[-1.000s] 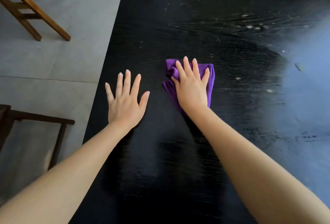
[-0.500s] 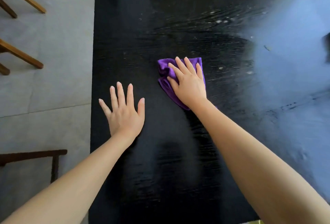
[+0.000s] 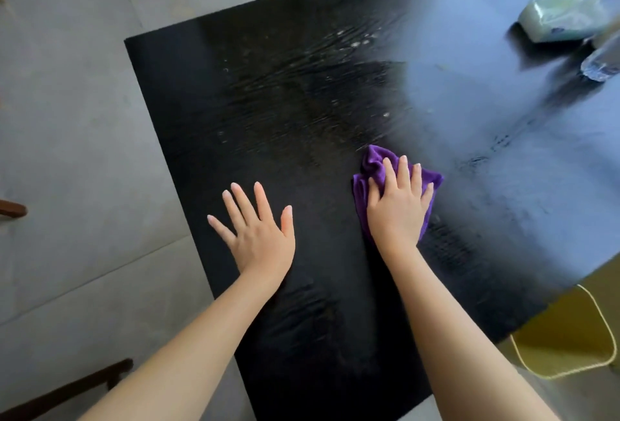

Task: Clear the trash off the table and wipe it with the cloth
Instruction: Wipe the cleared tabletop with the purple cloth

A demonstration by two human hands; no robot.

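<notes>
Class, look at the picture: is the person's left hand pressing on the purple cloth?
No, the left hand lies flat on the bare black table, while the right hand presses the purple cloth.

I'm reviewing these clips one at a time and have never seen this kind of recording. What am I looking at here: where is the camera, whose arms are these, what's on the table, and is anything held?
No machine is involved: a person wears a camera on the head, so this single view looks forward and down along their own bare arms. The left hand lies flat, fingers spread, on the black table, holding nothing. The right hand presses a bunched purple cloth against the tabletop. White specks and smears show farther up the surface. At the far right edge sit a pale green packet, probably tissues, and something clear, possibly a bottle, too blurred to be sure. A yellow bin stands on the floor beside the table.
</notes>
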